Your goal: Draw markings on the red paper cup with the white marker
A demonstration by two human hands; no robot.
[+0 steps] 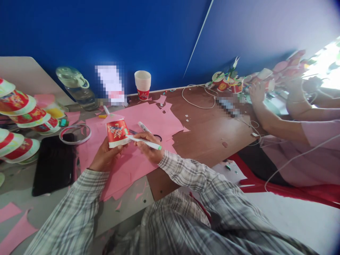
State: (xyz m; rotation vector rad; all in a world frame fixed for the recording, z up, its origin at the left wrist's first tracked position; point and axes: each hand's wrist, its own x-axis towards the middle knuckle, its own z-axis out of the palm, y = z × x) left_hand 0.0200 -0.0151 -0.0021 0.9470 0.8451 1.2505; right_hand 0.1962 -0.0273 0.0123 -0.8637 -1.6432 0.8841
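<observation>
A red paper cup (117,130) with a white rim is upside down in my left hand (107,154), whose fingers are closed around its lower edge. My right hand (149,146) grips a white marker (146,142) with a green end, and its tip meets or nearly meets the cup's right side. Beneath both hands lie large pink paper sheets (143,163) with ragged edges. Just behind my right hand lies a second white marker (144,126), partly hidden, beside a dark ring-shaped piece (158,137) that may be a scissor handle.
Stacked red and white paper cups (29,109) stand at the left, near a black tablet (54,166) and a tape roll (75,134). A water bottle (77,88) and nested cups (142,85) line the blue wall. At right, another person's hands (257,92) hold a cup.
</observation>
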